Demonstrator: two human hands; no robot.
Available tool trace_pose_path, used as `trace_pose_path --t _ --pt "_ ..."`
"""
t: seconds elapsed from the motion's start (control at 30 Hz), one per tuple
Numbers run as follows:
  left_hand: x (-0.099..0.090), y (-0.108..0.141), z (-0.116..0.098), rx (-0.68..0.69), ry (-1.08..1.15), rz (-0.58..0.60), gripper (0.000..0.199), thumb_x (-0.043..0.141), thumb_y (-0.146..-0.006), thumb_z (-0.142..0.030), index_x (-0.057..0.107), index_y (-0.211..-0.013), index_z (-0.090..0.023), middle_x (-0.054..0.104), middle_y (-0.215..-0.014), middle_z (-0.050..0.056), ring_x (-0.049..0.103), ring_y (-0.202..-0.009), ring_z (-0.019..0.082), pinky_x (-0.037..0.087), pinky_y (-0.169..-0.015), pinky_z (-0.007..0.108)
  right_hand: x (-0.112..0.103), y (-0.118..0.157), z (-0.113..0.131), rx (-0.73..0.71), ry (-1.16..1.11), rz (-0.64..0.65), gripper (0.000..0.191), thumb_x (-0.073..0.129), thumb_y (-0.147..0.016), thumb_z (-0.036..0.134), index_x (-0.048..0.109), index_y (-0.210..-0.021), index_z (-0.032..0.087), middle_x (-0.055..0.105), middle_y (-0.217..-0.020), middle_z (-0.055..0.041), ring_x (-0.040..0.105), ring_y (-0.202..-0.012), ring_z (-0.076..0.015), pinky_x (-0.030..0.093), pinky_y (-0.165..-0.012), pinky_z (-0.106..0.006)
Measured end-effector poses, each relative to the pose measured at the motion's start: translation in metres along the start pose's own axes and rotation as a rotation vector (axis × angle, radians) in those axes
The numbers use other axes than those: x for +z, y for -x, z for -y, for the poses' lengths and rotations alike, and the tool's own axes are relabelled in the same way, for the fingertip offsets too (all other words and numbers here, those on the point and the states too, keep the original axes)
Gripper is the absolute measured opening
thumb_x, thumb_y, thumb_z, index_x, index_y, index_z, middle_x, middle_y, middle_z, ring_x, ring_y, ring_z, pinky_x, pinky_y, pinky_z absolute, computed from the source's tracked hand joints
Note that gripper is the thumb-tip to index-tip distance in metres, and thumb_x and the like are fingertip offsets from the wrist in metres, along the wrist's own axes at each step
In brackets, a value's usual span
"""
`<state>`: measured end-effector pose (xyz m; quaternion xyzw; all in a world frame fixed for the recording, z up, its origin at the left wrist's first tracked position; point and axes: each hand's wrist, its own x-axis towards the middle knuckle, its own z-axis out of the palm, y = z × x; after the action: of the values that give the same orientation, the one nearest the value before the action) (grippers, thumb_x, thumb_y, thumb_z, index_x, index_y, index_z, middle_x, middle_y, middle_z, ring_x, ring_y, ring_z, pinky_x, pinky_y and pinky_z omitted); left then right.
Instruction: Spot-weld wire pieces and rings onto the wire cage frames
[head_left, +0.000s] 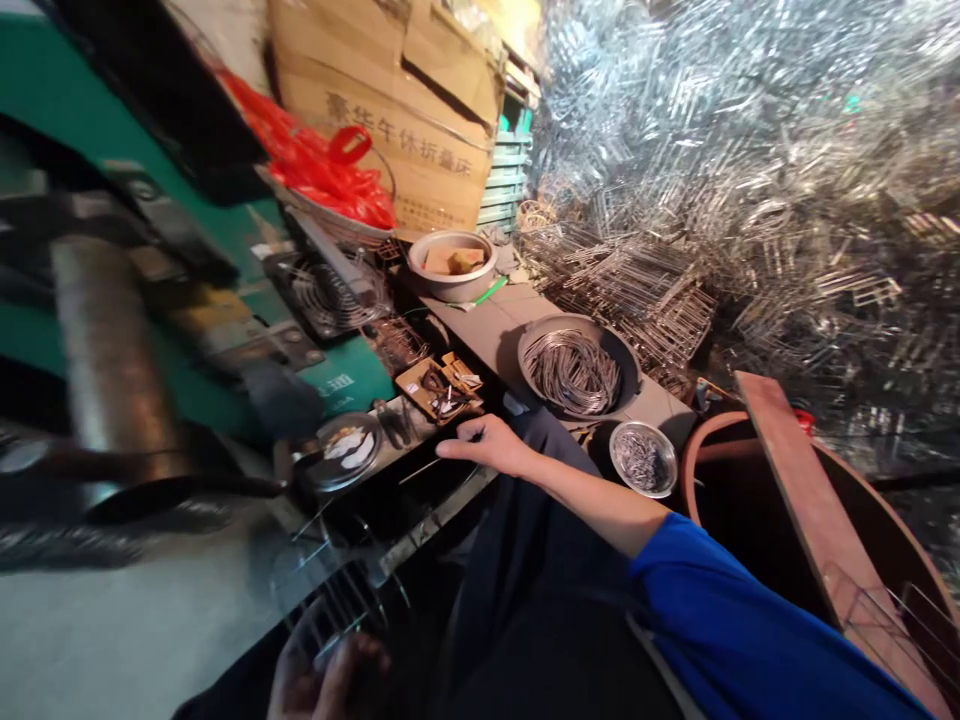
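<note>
Head view: a silver, open-barred wire frame (349,590) is seen toward seven o'clock, and the handling of this piece is judged to be the step in hand. Its lower end appears to be gripped by the left hand (330,670), whose fingers are curled in around the metal with the thumb laid along the near side; blur leaves the exact contact unclear. For any shift of the frame, a firm hold and a path free of the dark bench edge (439,520) would seem to be called for, since its thin bars could be snagged there. The right arm, covered to about the elbow by a bright blue cloth sleeve (720,600), is stretched inward from four o'clock, with the forearm slanted across the dark-trousered lap. By it the right hand (487,447) is carried just below the centre, toward six o'clock, fingers bent and fingertips aimed at nine. Only a narrow gap is left between its thumb and forefinger; whether the thin, pale metal rod (418,473) beside the fingertips is pinched cannot be told. Toward three o'clock, coiled grey wire (577,372) is held in a round, dark-grey pan (631,368), well apart from the frame.
</note>
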<state>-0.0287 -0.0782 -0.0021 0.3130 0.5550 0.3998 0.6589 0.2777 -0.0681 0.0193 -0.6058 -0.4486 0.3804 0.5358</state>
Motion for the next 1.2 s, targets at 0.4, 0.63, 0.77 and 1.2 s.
trace_pose_path --t 0.4,0.63,0.77,1.2 --pt "-0.002 -0.007 -0.004 0.191 0.204 0.172 0.084 0.086 -0.073 -0.031 0.049 -0.147 -0.022 0.058 -0.069 -0.005 0.056 -0.05 0.01 0.053 -0.044 0.021 0.031 -0.011 0.006 -0.032 0.184 0.08 0.066 0.071 -0.078 0.071 0.036 -0.054 0.02 0.031 -0.055 0.0045 0.029 -0.057 -0.011 0.024 -0.056 -0.028" --pt "-0.008 -0.01 -0.006 0.218 0.221 0.205 0.076 0.083 -0.078 -0.028 0.049 -0.146 -0.024 0.057 -0.071 -0.005 0.058 -0.052 0.009 0.053 -0.047 0.02 0.051 -0.015 0.014 -0.097 0.236 0.124 0.067 0.068 -0.079 0.073 0.035 -0.054 0.021 0.031 -0.056 0.0043 0.029 -0.056 -0.0111 0.024 -0.055 -0.029" --pt "-0.007 -0.013 -0.008 0.228 0.228 0.188 0.076 0.084 -0.076 -0.027 0.05 -0.144 -0.024 0.057 -0.073 -0.006 0.059 -0.053 0.009 0.053 -0.046 0.019 0.048 -0.018 0.015 -0.117 0.273 0.109 0.064 0.07 -0.08 0.07 0.039 -0.054 0.021 0.034 -0.055 0.004 0.031 -0.056 -0.0117 0.025 -0.055 -0.029" --pt "0.011 -0.035 -0.01 0.24 0.169 0.109 0.092 0.086 -0.074 -0.034 0.04 -0.153 -0.021 0.06 -0.068 -0.006 0.055 -0.05 0.009 0.052 -0.047 0.021 0.077 -0.032 0.004 -0.175 0.295 0.186 0.063 0.069 -0.082 0.068 0.038 -0.055 0.02 0.036 -0.057 0.0038 0.034 -0.057 -0.0121 0.026 -0.055 -0.028"
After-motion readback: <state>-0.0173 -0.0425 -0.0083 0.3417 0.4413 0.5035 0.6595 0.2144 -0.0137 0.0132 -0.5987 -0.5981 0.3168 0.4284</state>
